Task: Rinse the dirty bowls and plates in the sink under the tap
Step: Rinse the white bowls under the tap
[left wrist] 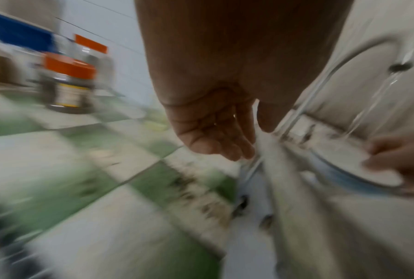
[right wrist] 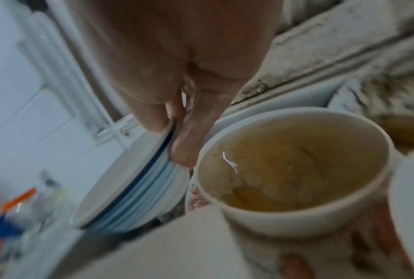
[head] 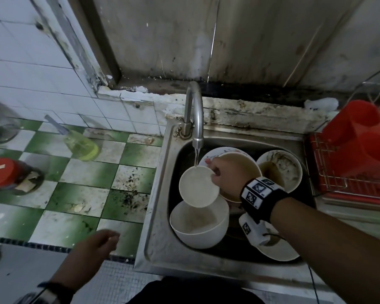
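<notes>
White tiled wall (head: 20, 69) at left, grout lines dark. Behind, a stained grey panel (head: 162, 36), grimy and mould-blackened along its base; crumbling white ledge (head: 261, 113) below it. Surface (head: 79, 183) in green and white checked tiles, speckled with dark grit. Red dish rack (head: 351, 163) at right. Red-lidded jar (head: 7, 174) and yellow-green bottle (head: 81, 145) at left. Light dim, flat.

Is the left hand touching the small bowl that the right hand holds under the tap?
Apart. The head view shows the left hand over the tiled counter, outside the sink, with a clear gap to the small bowl that the right hand grips.
</notes>
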